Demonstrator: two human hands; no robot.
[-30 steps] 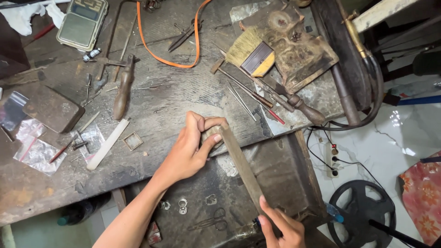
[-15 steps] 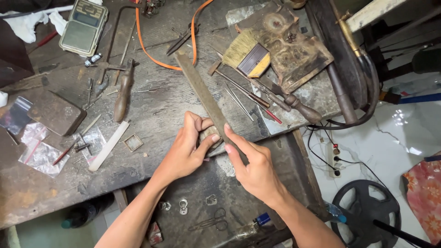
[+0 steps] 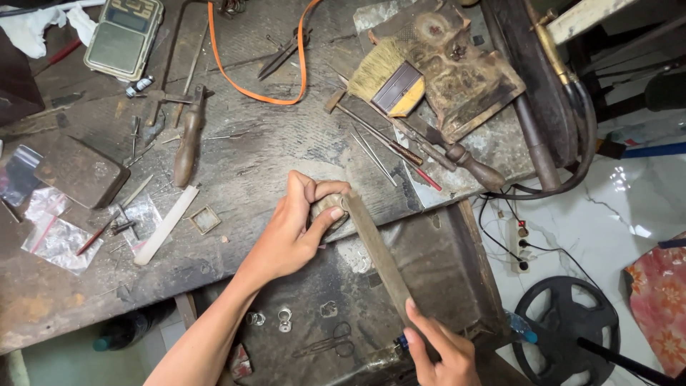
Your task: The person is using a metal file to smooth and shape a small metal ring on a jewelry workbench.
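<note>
1. Head view: the left hand (image 3: 296,232) rested at the front edge of the worn tabletop (image 3: 250,164), its fingers curled tight around a small rounded metal piece (image 3: 329,207) pressed against that edge.
2. The right hand (image 3: 439,354) sat low in the frame, its fingers closed on the near end of a long flat file (image 3: 379,254).
3. The file ran slantwise from the right hand up to the metal piece, its far end lying across the piece and touching it.
4. Below the hands hung a dark tray (image 3: 443,271) under the tabletop edge, with a few small rings (image 3: 284,319) and a pair of scissors (image 3: 325,344) lying in it.
5. Left of the left hand lay a white stick (image 3: 166,225) and a small square frame (image 3: 205,219), just beside each other.
6. Farther back on the tabletop stood a brush (image 3: 389,78), a wooden-handled tool (image 3: 187,139), an orange cord (image 3: 250,71) and a small scale (image 3: 123,37), all well apart from the hands.
7. A black wheel (image 3: 568,329) lay on the pale floor to the right.
</note>
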